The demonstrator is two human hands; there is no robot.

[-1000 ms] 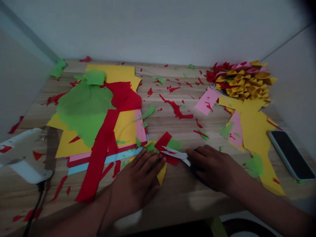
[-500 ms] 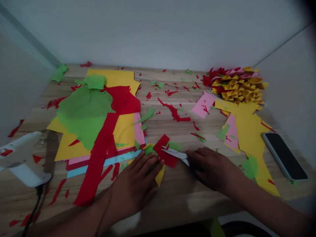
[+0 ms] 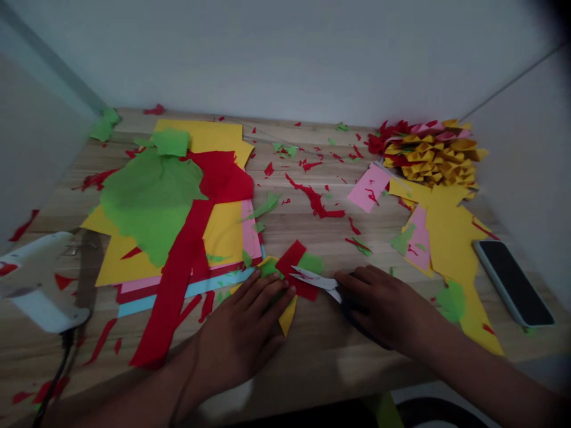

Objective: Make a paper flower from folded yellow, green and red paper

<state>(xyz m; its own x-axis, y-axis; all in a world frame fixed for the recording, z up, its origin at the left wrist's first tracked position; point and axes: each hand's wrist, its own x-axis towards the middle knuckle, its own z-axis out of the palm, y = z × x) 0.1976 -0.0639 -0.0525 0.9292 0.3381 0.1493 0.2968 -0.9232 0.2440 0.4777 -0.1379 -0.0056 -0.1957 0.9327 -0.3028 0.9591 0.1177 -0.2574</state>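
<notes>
My left hand [image 3: 243,327] lies with its fingers side by side over small yellow and green paper pieces, its fingertips beside a red piece of paper [image 3: 297,267]. What its fingers press or grip underneath is hidden. Dark-handled scissors [image 3: 319,284] are in my right hand [image 3: 383,306], closed round the handles. The blades point left, slightly parted, over the red piece. A green scrap [image 3: 311,262] shows just behind the blades.
Coloured sheets [image 3: 225,229] are piled at the left, near a white glue gun [image 3: 47,285] with a cord. A folded-paper bundle [image 3: 432,154], yellow paper [image 3: 450,232] and a phone [image 3: 515,284] lie at the right. Red and green scraps are scattered across the wooden table [image 3: 312,368].
The view has shifted slightly. More of the green scrap shows behind the blades, and the blades sit slightly differently over the red piece. Both hands have kept nearly the same place.
</notes>
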